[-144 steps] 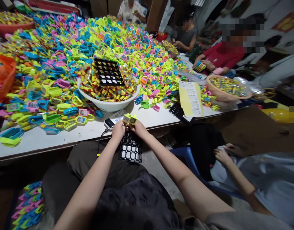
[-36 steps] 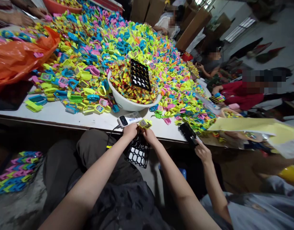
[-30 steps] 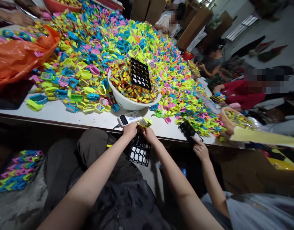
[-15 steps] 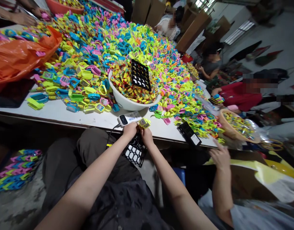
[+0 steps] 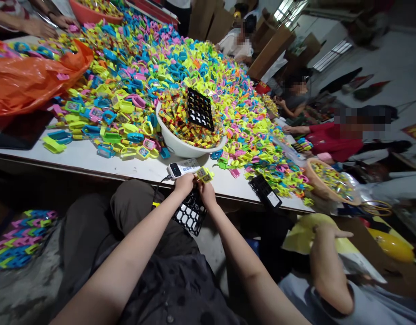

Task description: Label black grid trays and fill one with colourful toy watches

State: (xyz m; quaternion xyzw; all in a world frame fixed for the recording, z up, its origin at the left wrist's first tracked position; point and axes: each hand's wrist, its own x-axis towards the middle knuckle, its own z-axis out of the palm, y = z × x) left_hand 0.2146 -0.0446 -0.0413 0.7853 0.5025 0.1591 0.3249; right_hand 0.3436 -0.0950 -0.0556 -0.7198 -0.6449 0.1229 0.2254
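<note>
White table (image 5: 228,183): stretched across the scene, heaped on the far side with blue, pink, green and yellow toy watches (image 5: 126,67).
White bowl (image 5: 179,145): set toward the near edge, filled with small yellow-and-red pieces, with a black gridded tray (image 5: 200,109) tilted on top.
Yellow watch (image 5: 204,174): raised between both hands at the near table edge, with a square picture showing.
Right hand (image 5: 207,194): curled nearly closed, pinching the yellow watch from the near side.
Left hand (image 5: 184,184): curled just left of the watch; fingertips hidden, so cannot tell how tightly closed or whether gripping watch or tray.
Lap tray (image 5: 190,216): black and gridded, below the hands and partly covered by them, showing white in the near cells.
White device (image 5: 184,168): lying just beyond the left hand, with a dark screen and a black cable.
Black tray at right (image 5: 265,192): lying at the near table edge, marked with a white label.
Peach basin (image 5: 310,174): farther right, full of small pieces.
Co-worker's hand (image 5: 324,229): near right, over a yellow sheet (image 5: 297,234).
Orange bag (image 5: 31,85): spread at the left.
Floor stack (image 5: 23,239): near left, blue, pink and yellow.
</note>
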